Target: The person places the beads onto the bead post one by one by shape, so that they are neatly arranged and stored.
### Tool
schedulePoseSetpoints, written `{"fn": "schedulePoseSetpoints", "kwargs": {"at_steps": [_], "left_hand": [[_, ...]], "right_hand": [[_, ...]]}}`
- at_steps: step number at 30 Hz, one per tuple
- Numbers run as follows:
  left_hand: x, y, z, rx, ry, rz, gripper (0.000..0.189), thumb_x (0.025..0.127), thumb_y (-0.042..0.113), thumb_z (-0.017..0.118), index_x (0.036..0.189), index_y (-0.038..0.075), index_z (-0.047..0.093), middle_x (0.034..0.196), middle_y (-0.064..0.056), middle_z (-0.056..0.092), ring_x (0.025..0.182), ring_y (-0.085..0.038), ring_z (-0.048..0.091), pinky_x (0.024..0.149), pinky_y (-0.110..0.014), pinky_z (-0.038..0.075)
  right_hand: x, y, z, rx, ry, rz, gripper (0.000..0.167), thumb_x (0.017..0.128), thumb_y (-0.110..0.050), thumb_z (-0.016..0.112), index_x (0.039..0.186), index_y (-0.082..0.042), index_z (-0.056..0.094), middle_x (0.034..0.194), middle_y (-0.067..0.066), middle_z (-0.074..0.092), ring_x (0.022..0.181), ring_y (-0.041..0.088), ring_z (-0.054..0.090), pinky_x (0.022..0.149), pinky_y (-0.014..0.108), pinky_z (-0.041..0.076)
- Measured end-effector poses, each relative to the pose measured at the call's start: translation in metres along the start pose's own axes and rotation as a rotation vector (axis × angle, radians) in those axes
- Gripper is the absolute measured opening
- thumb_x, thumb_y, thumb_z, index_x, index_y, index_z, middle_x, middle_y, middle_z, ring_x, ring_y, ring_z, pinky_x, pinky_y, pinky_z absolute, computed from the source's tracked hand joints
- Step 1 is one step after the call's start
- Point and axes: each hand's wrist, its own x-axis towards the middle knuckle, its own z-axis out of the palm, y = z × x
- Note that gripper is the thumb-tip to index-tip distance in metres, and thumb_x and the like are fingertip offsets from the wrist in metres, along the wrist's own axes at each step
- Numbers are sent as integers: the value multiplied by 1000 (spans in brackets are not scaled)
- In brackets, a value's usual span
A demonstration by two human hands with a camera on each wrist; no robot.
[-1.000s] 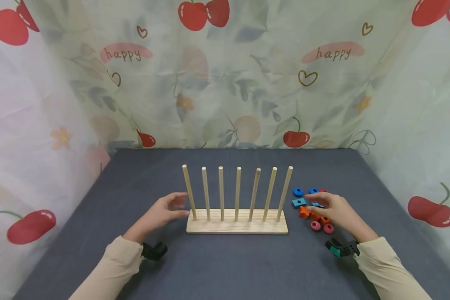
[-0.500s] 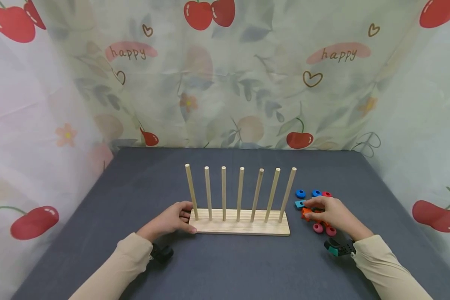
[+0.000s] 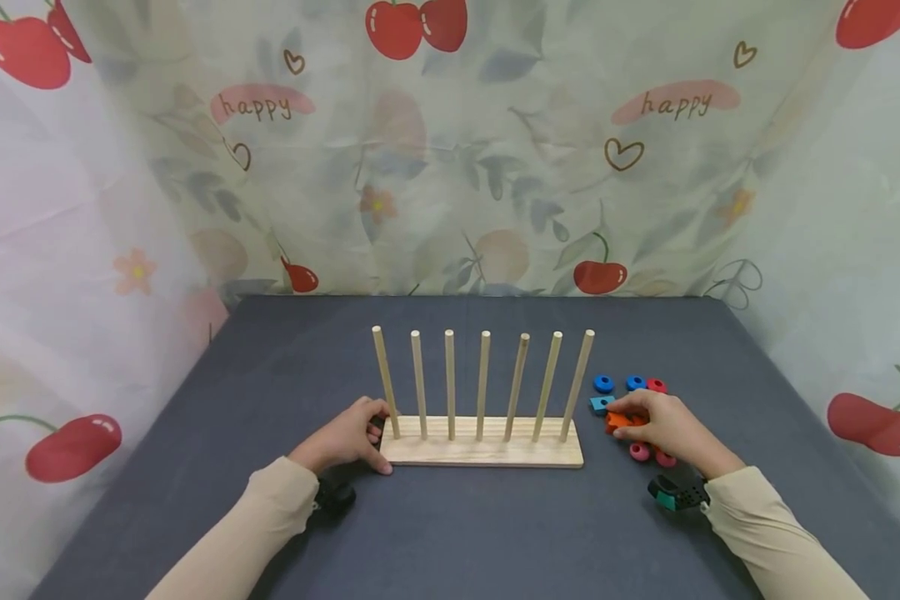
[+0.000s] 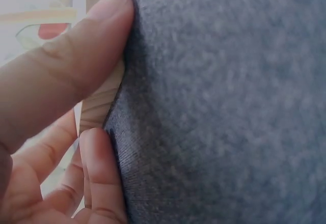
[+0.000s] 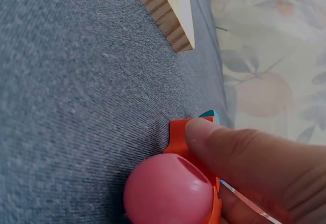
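A pale wooden rack, its flat base (image 3: 487,452) carrying a row of several upright pegs (image 3: 483,383), stands mid-table. My left hand (image 3: 348,435) grips the base's left end, thumb along the front edge. In the left wrist view, the thumb and fingertips touch the wood (image 4: 99,107). To the right of the rack, my right hand (image 3: 671,425) pinches an orange star-shaped bead (image 3: 617,422) in the bead cluster. Its thumb presses on the orange bead (image 5: 178,135) in the right wrist view; the fingers behind are partly hidden.
Around the right hand lie a light-blue square bead (image 3: 602,406), blue ring beads (image 3: 603,384), a red bead (image 3: 656,386) and pink round beads (image 3: 639,452). More orange beads are partly covered by the hand. A patterned curtain (image 3: 450,192) encloses the dark grey table (image 3: 450,533).
My left hand has moved right onto the base's end and taken hold of it. My right hand has lowered into the beads, its fingers closing on the orange star bead.
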Motion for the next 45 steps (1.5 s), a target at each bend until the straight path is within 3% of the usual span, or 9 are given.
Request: {"fn": "schedulePoseSetpoints", "kwargs": {"at_steps": [13, 18, 25, 27, 30, 34, 41, 45], "left_hand": [[-3, 6, 1, 13, 17, 10, 69, 51, -6, 92, 112, 3, 60, 105, -11, 43, 85, -19, 48, 73, -28, 43], [-4, 5, 1, 28, 16, -3, 70, 52, -4, 92, 113, 3, 59, 107, -11, 43, 86, -19, 49, 73, -27, 44], [-5, 7, 1, 42, 3, -23, 71, 53, 0, 93, 114, 2, 56, 110, -12, 43, 87, -20, 49, 72, -27, 44], [-4, 6, 1, 49, 3, -26, 71, 53, 2, 93, 114, 3, 56, 110, -11, 43, 87, -20, 48, 72, -27, 44], [-3, 6, 2, 57, 1, -24, 72, 53, 2, 94, 114, 3, 56, 108, -11, 43, 86, -20, 49, 72, -27, 44], [-3, 5, 2, 55, -8, -24, 72, 53, 2, 94, 113, 2, 55, 107, -11, 43, 86, -20, 49, 72, -28, 44], [-3, 6, 0, 41, -13, -9, 71, 52, 0, 93, 113, 3, 57, 106, -12, 42, 86, -21, 48, 72, -28, 43], [-3, 5, 0, 37, -13, 7, 72, 52, -2, 93, 115, 3, 58, 106, -12, 42, 86, -21, 47, 72, -28, 43]], "right_hand": [[0, -12, -10, -38, 25, -20, 37, 84, -17, 75, 117, -2, 68, 108, 11, 68, 101, 31, 63, 86, 49, 51], [-7, -31, -27, 13, 111, 37, 39, 86, -22, 73, 121, -5, 66, 113, 16, 60, 105, 38, 59, 84, 50, 51], [-15, -55, -60, 185, 207, 40, 45, 90, -37, 68, 126, -11, 62, 123, 14, 58, 110, 38, 62, 81, 42, 54], [-17, -63, -68, 236, 238, 31, 46, 90, -39, 67, 127, -13, 61, 124, 12, 59, 112, 34, 61, 80, 33, 54], [-19, -77, -77, 293, 294, 15, 44, 88, -39, 69, 125, -17, 62, 124, 6, 61, 111, 16, 62, 76, 20, 51], [-19, -95, -84, 365, 343, 11, 43, 85, -36, 73, 123, -20, 62, 119, -6, 63, 101, -5, 59, 76, 18, 50], [-20, -123, -98, 453, 382, -58, 42, 86, -24, 74, 123, -11, 61, 120, -7, 59, 102, -3, 59, 75, 17, 50], [-21, -139, -107, 544, 398, -75, 41, 87, -20, 73, 125, -12, 60, 124, -8, 57, 103, -2, 61, 78, 16, 50]]}}
